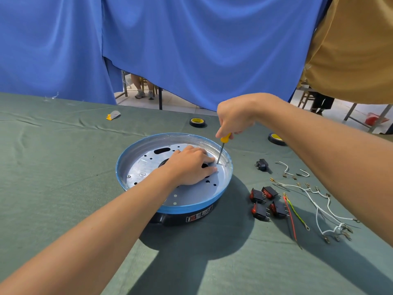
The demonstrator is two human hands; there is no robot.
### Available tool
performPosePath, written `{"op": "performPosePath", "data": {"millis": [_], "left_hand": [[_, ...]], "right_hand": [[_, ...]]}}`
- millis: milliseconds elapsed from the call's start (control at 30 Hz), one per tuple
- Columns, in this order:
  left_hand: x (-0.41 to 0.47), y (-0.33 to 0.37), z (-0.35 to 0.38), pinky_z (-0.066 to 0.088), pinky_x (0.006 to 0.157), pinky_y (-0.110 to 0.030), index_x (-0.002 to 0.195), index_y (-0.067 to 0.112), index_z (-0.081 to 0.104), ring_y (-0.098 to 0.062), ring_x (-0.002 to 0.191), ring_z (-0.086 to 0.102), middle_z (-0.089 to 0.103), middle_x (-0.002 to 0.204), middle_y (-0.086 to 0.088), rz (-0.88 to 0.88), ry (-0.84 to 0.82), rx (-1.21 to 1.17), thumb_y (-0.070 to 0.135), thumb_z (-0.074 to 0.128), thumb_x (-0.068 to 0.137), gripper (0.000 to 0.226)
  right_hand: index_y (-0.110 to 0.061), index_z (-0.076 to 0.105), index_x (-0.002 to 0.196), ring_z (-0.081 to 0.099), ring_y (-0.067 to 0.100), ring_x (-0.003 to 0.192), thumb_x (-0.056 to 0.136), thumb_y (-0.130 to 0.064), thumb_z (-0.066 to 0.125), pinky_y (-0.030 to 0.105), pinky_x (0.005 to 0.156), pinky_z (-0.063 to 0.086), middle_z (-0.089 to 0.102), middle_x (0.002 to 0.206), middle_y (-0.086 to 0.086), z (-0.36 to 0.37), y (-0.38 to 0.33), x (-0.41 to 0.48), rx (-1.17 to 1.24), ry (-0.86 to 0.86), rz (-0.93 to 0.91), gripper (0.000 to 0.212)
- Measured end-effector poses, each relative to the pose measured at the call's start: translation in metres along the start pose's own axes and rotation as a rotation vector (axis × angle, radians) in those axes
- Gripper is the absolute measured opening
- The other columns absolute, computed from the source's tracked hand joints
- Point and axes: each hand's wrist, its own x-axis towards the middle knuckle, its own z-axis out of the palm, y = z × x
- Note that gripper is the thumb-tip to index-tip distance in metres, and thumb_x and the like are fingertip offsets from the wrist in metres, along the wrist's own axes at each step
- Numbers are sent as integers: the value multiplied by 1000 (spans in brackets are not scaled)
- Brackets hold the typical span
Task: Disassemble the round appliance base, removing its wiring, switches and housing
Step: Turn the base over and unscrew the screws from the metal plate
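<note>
**Working a screwdriver into the round base, with much of the contact out of sight**

Most of the yellow handle of the screwdriver (222,149) is buried in the right hand (234,119), whose fingers are curled tight round it; only the handle's lower end and the thin shaft show. The shaft slants down to the silver plate (191,194) inside the round appliance base (187,208), near the base's far-right inner wall. Whether the tip sits in a screw is too small to make out. The left hand (189,167) lies spread on the plate with its fingers laid flat, gripping nothing, and covers most of the dark opening at the base's centre. Its fingertips reach just beside the screwdriver tip. The left forearm crosses the base's near rim and hides part of the black housing underneath. The label on that housing is too small to read.

The base sits on the green-clothed table (53,188), between the two forearms, with the hands close together over its right half.

To the right of the base lie four black rocker switches (278,208) with red faces, well apart from both hands. Farther right of the base are a red wire (290,216), a green-yellow wire (297,216) and tangled white wires (316,207), partly cut off by the right forearm. A small black part (262,165) lies just right of the base. Beyond the base sit two tape rolls (197,122) and a blue curtain (191,50).
</note>
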Motion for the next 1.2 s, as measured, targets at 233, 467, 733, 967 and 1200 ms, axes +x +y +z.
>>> {"op": "performPosePath", "data": {"millis": [233,467,733,967,1200], "left_hand": [[0,0,2,38,101,-48,123,26,63,-25,128,38,54,133,4,0,11,-1,51,44,97,41],[-1,1,2,36,103,-47,132,32,57,-25,132,35,48,141,5,-16,-12,7,52,41,98,43],[2,-1,3,34,105,-47,137,34,53,-23,134,33,46,144,5,-16,-9,-20,52,42,98,45],[0,-1,3,33,105,-46,137,34,53,-23,134,33,47,143,5,-16,0,-22,52,43,98,44],[1,-1,4,32,106,-47,138,34,52,-22,136,32,44,146,7,-19,4,-32,53,43,97,46]], "right_hand": [[-19,72,75,55,10,60,87,-34,67,23,50,38,62,52,-6,-4,-8,-4,-161,48,-161,20],[-24,75,85,62,3,48,79,-22,75,18,52,45,68,57,-6,-11,-12,3,-82,3,-224,6],[-13,70,65,39,18,49,94,-34,48,24,46,32,51,60,1,-5,-3,2,-42,-58,9,42],[-18,72,77,64,18,68,87,-33,68,24,55,43,65,56,-5,-6,-5,-5,-85,53,-87,19],[-23,71,89,66,19,77,86,-36,69,25,60,49,69,85,4,-1,5,-6,73,44,-112,14]]}}
